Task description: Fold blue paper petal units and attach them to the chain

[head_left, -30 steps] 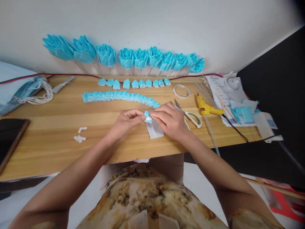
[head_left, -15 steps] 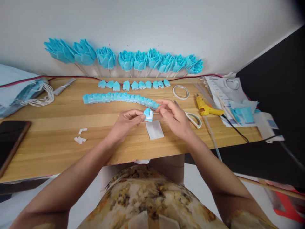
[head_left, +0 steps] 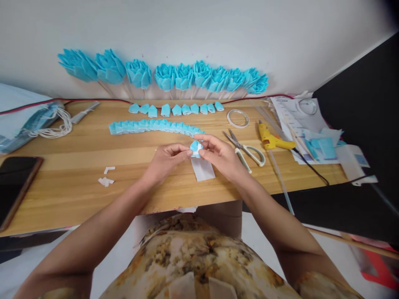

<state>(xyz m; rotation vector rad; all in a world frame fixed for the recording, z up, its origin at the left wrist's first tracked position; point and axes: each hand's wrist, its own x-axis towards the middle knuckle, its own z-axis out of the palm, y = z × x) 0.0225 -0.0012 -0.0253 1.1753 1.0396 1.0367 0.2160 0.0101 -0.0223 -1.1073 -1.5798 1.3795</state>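
A small folded blue petal (head_left: 195,147) with a white strip across it is held between both hands above the table. My left hand (head_left: 166,161) pinches its left side between thumb and fingers. On the other side, my right hand (head_left: 222,156) grips the petal's right edge with thumb and fingertips. Below them a white square sheet (head_left: 204,171) lies on the wood, its upper part hidden by the hands. Just behind runs a long overlapping row of blue folded petals (head_left: 152,125), and beyond that a line of separate blue petals (head_left: 176,109).
Blue flowers on sticks (head_left: 165,77) lean along the wall. To the right are scissors (head_left: 245,149), a tape roll (head_left: 237,118) and a yellow glue gun (head_left: 274,139) with a cable. White paper scraps (head_left: 106,181) and a phone (head_left: 18,182) lie on the left.
My right hand has moved left from the end of the petal row and closed on the held petal's right side. The scissors now show more fully.
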